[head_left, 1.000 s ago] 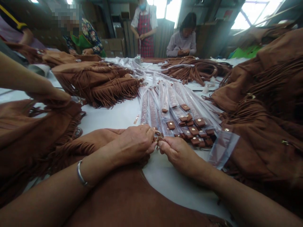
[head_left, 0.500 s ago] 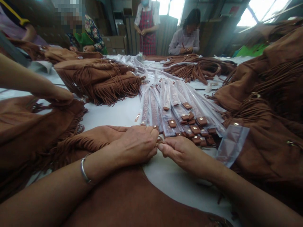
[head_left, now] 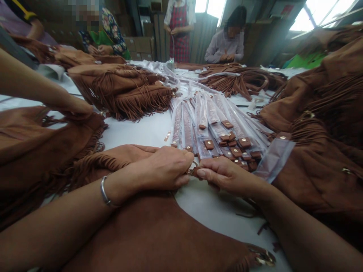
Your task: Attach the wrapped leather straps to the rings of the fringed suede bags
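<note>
A brown fringed bag [head_left: 159,230] lies in front of me, with a metal ring at its lower right corner. My left hand [head_left: 170,168], below a silver bracelet, is closed at the bag's upper edge around metal hardware, mostly hidden by the fingers. Close beside it, my right hand [head_left: 224,173] pinches a small brown leather tab [head_left: 196,172] that meets the hardware between the hands. Just beyond are several plastic-wrapped straps [head_left: 211,117] with brown snap tabs at their near ends.
Fringed bags are piled at the back left [head_left: 121,88] and on the right [head_left: 312,166]. Another person's arm [head_left: 48,90] reaches over a bag [head_left: 56,147] on the left. Loose brown straps [head_left: 241,79] lie farther back. Several people stand or sit across the white table [head_left: 130,132].
My right hand has shifted slightly right, and the brown tab now shows at its fingertips. My left hand stays at the hardware. The whole view has shifted slightly.
</note>
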Tool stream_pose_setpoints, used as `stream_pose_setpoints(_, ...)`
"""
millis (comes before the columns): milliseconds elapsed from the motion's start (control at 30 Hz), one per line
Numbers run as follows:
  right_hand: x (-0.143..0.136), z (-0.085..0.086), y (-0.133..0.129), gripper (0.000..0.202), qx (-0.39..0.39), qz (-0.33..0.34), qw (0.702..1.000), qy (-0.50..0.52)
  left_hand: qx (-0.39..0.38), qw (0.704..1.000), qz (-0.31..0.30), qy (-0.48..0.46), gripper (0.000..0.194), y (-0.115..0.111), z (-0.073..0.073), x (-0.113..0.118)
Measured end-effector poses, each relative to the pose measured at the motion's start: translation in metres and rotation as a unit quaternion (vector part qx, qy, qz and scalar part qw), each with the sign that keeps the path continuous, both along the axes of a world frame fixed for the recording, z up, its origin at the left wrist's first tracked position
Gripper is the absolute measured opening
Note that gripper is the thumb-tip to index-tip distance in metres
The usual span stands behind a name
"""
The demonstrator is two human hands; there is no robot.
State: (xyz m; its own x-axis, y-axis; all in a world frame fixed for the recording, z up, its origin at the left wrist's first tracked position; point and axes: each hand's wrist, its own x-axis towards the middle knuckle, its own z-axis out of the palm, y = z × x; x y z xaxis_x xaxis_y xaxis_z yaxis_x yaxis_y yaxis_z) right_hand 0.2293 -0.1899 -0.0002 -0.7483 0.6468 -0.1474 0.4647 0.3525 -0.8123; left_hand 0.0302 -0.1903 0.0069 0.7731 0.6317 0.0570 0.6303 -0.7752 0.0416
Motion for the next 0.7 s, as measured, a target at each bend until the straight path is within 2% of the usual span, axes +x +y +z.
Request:
stream_pose_setpoints(100, -0.007, 0.011, -0.008, 0.028, 0.118, -0.061, 0.988, -0.080, 0.033, 0.996, 0.078, -0.014, 0.013, -0.001, -0.005, 0.008)
stream_pose_setpoints(167, -0.010, 0.016, -0.014, 0.028, 0.155, -0.082, 0.980, -0.097, 0.036, 0.995, 0.095, -0.021, 0.015, -0.001, -0.007, 0.009)
stream_pose_setpoints(233, -0.012, 0.015, -0.016, 0.029, 0.137, -0.076, 0.985, -0.074, 0.024, 0.997, 0.064, -0.029, 0.016, 0.000, -0.008, 0.006)
stream_pose_setpoints(367, -0.012, 0.003, -0.012, 0.031, 0.020, -0.030, 0.999, 0.009, -0.004, 0.999, -0.017, -0.031, 0.014, 0.005, -0.005, -0.003)
stream_pose_setpoints(567, -0.010, -0.005, -0.006, 0.034, -0.026, 0.007, 0.999, 0.038, -0.015, 0.998, -0.052, -0.024, 0.010, 0.004, -0.006, -0.006)
stream_pose_setpoints(633, -0.011, -0.004, -0.007, 0.034, -0.026, -0.001, 0.999, 0.038, -0.008, 0.999, -0.041, -0.027, 0.010, 0.002, -0.008, -0.004)
stream_pose_setpoints(700, -0.013, -0.002, -0.008, 0.033, 0.004, -0.057, 0.998, 0.031, 0.026, 0.999, 0.024, -0.036, 0.011, 0.001, -0.010, 0.000)
